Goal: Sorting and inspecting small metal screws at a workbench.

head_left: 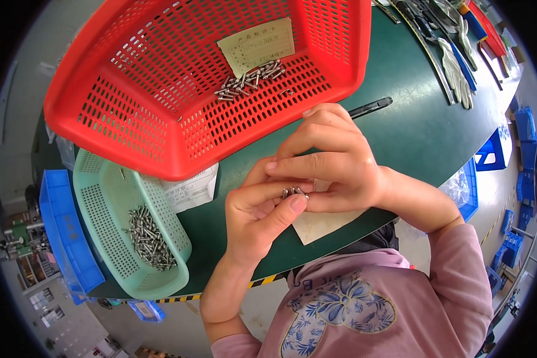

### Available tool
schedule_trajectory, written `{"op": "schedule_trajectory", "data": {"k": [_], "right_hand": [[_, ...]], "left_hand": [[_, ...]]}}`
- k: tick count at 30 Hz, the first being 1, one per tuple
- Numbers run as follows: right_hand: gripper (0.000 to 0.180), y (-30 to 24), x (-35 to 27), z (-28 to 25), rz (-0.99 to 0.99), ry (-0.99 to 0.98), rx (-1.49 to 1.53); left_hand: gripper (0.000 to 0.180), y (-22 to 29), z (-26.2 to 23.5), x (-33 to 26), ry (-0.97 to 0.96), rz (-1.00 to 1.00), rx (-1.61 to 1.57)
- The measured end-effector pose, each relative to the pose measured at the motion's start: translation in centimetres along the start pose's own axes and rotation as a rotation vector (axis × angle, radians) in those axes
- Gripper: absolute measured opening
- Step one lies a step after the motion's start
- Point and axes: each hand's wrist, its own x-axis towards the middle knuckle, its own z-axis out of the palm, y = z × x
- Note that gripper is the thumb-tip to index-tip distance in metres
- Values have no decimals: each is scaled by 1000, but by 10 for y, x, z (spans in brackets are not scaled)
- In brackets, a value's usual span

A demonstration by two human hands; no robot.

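Both of my hands meet over the near part of the green table. My left hand point(253, 212) pinches a few small metal pins point(293, 192) between thumb and forefinger. Its thumb presses on them from the near side. Against their right end, the thumb and forefinger of my right hand point(337, 161) close together, with its other fingers bent above. How firmly the right fingertips grip the pins is partly hidden. Similar silver pins point(250, 80) lie in a pile in the red basket point(173, 140), under a yellow card point(258, 45). More fill the bottom of the pale green basket point(176, 230).
On the table point(423, 128) lie a black pen-like tool point(371, 107) and a sheet of paper point(325, 227) below my hands. White gloves point(456, 74) and hand tools crowd the far right. A blue bin point(70, 232) stands left of the green basket. Striped tape marks the near edge.
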Motion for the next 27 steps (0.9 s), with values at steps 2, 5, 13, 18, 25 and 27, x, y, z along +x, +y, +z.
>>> {"op": "schedule_trajectory", "data": {"k": [2,5,13,18,25,27], "right_hand": [[33,1,0,0,-4,-6,-3],[34,1,-1,1,-8,-9,-5],[56,-2,0,-4,91,13,-87],[52,3,0,1,-42,97,-177],[64,5,-1,0,-43,111,-174],[63,5,0,-1,-45,93,-172]], "left_hand": [[14,-1,0,0,9,29,17],[14,1,1,-1,36,8,24],[28,10,-1,7,-61,479,808],[34,11,0,10,-82,849,1225],[20,7,3,10,-59,919,1340],[20,5,3,10,-41,954,1382]]}}
